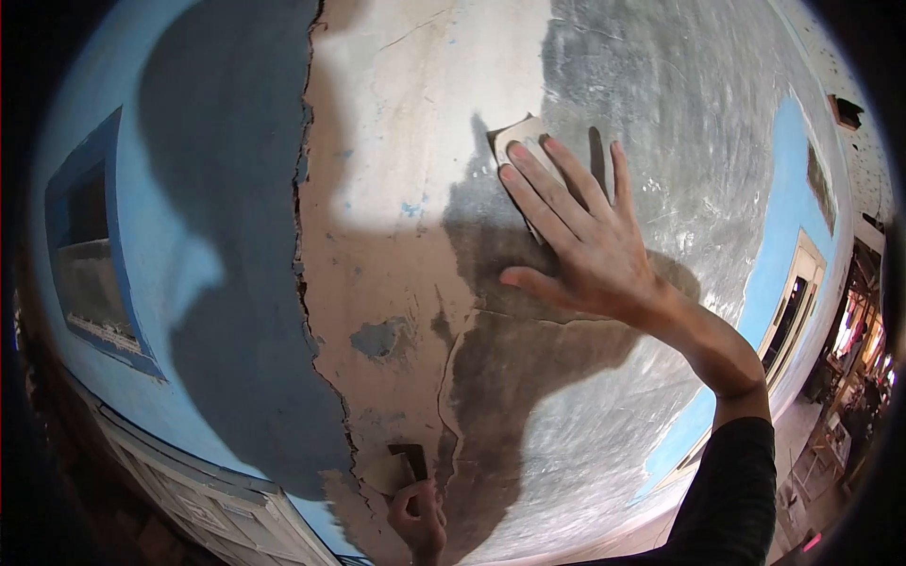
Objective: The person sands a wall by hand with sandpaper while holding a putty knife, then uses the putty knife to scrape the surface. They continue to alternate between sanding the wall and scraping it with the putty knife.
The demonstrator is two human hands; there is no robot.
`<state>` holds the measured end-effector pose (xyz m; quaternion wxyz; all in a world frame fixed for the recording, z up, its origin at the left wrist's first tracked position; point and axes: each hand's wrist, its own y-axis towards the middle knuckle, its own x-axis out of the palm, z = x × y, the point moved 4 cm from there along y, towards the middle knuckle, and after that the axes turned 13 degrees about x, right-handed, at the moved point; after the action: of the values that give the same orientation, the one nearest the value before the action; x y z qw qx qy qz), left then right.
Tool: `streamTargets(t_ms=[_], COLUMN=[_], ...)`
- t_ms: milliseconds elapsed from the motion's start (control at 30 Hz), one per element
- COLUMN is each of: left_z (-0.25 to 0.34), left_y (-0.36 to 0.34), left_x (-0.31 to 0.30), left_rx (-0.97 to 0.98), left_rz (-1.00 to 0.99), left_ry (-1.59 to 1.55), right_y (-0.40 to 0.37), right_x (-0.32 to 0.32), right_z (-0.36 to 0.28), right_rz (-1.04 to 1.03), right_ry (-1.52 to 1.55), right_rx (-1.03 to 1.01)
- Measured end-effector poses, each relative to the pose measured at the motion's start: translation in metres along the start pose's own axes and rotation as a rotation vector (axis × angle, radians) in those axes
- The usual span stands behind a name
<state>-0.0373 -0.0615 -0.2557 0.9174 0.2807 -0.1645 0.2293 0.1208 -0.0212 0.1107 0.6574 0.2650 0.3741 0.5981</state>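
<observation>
Head view: my open right hand (596, 236) pins a sheet (507, 139), my left hand (418, 519) grips a flat piece (381, 474); hard rubbing could flake the cracked wall (425, 113).

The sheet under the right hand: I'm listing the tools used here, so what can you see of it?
The sheet is thin, off-white and straight-edged, with dark edging at its upper corners and along its left side. It looks like backed abrasive paper, though its face to the wall is hidden. It lies tilted, near the border between the pale strip and the grey area. The right hand covers much of it, fingers spread, with the thumb off it.
</observation>
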Motion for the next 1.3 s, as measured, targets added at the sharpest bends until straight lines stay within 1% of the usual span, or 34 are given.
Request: streamTargets(t_ms=[33, 133, 167, 233, 267, 300, 333, 400, 433, 500, 533, 600, 633, 700, 800, 833, 933, 1033, 1167, 1233, 1300], left_z=[-0.003, 0.002, 0.002, 0.001, 0.001, 0.002, 0.002, -0.005, -0.005, 0.001, 0.004, 0.007, 0.007, 0.000, 0.006, 0.009, 0.004, -0.001, -0.002, 0.004, -0.001], left_y=[-0.001, 0.003, 0.004, 0.006, 0.004, 0.004, 0.005, 0.005, 0.005, 0.007, 0.010, 0.009, 0.009, 0.008, 0.011, 0.012, 0.008, 0.008, 0.012, 0.013, 0.009], left_x=[-0.002, 0.002, 0.008, 0.010, 0.004, -0.003, -0.005, -0.007, -0.007, -0.003, -0.004, -0.014, -0.018, -0.029, -0.022, -0.019, -0.026, -0.041, -0.035, -0.036, -0.046], left_rx=[-0.062, 0.111, 0.088, 0.047, 0.077, 0.112, 0.148, 0.073, 0.032, 0.078, 0.107, 0.120, 0.128, 0.071, 0.009, -0.012, -0.042, -0.086, -0.053, -0.015, -0.052], left_rz=[0.029, 0.077, 0.058, 0.023, 0.022, 0.023, 0.029, 0.080, 0.098, 0.038, 0.009, 0.035, 0.050, 0.109, 0.162, 0.169, 0.153, 0.249, 0.197, 0.164, 0.204], left_ry=[-0.016, 0.073, 0.036, -0.028, 0.006, 0.035, 0.057, -0.012, -0.041, 0.021, 0.053, 0.083, 0.092, 0.074, 0.057, 0.056, 0.010, 0.039, 0.108, 0.126, 0.099], right_y=[0.004, 0.018, 0.022, 0.010, 0.001, -0.009, -0.007, -0.009, -0.003, 0.015, 0.010, -0.005, -0.010, -0.017, 0.010, 0.013, -0.013, -0.013, 0.011, -0.013, -0.023], right_x=[-0.001, 0.001, 0.000, 0.000, -0.002, -0.004, -0.002, 0.000, 0.002, 0.008, 0.008, 0.004, 0.005, 0.009, 0.004, 0.004, 0.002, -0.001, 0.006, 0.005, 0.007], right_z=[-0.003, -0.007, -0.010, -0.006, -0.006, -0.007, -0.009, -0.011, -0.013, -0.019, -0.018, -0.018, -0.017, -0.016, -0.026, -0.026, -0.019, -0.023, -0.028, -0.022, -0.020], right_rz=[0.023, 0.071, 0.087, 0.010, -0.025, -0.051, -0.034, -0.019, 0.012, 0.072, 0.037, -0.030, -0.030, -0.033, 0.016, 0.084, 0.025, -0.007, 0.028, -0.017, -0.039], right_ry=[0.003, 0.016, 0.020, 0.028, 0.031, 0.101, 0.086, 0.063, 0.112, 0.210, 0.206, 0.199, 0.179, 0.135, 0.163, 0.228, 0.194, 0.122, 0.180, 0.154, 0.107], right_rx=[-0.010, -0.022, -0.025, -0.018, -0.018, 0.017, -0.007, -0.040, -0.043, -0.049, -0.037, -0.017, -0.022, -0.039, -0.027, -0.012, 0.020, 0.000, -0.015, 0.019, 0.019])
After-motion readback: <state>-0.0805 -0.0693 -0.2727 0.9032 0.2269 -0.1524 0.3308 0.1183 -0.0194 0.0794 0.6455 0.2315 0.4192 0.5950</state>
